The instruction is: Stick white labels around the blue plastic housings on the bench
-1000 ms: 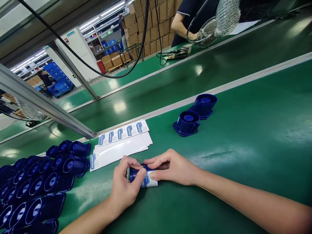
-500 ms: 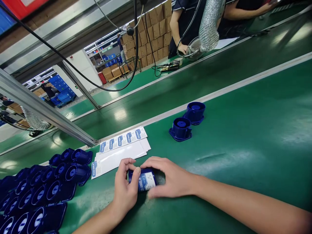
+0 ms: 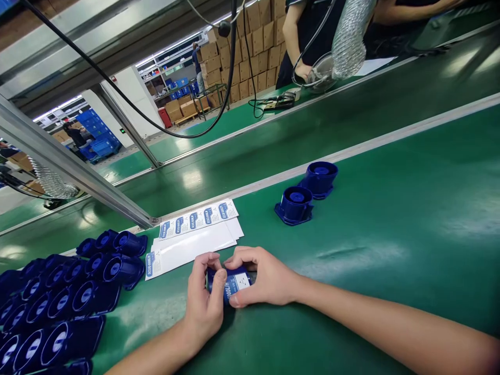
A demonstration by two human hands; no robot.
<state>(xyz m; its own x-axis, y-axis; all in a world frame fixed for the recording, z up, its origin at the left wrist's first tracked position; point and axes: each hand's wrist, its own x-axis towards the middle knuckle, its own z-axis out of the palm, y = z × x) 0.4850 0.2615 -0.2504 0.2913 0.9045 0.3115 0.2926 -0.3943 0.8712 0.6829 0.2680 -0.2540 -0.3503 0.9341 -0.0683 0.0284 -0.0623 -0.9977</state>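
Between my two hands is a blue plastic housing with a white and blue printed label on its side. My left hand is closed around its left end, the thumb lying near the label. My right hand grips the other end, with the thumb pressed on the label's lower right part. My fingers hide much of the housing. Just beyond my hands lie label sheets; the top one has a row of blue labels, and a lower one shows a single label at its left end.
Many blue housings lie in rows at the left. Two more stand on the green table at the back right. A metal post rises behind the sheets. Across the bench, a person's hand is beside a foil duct.
My right hand has moved left and closed onto the labelled housing, its thumb now on the label. My left hand keeps its hold. The whole view has shifted slightly.
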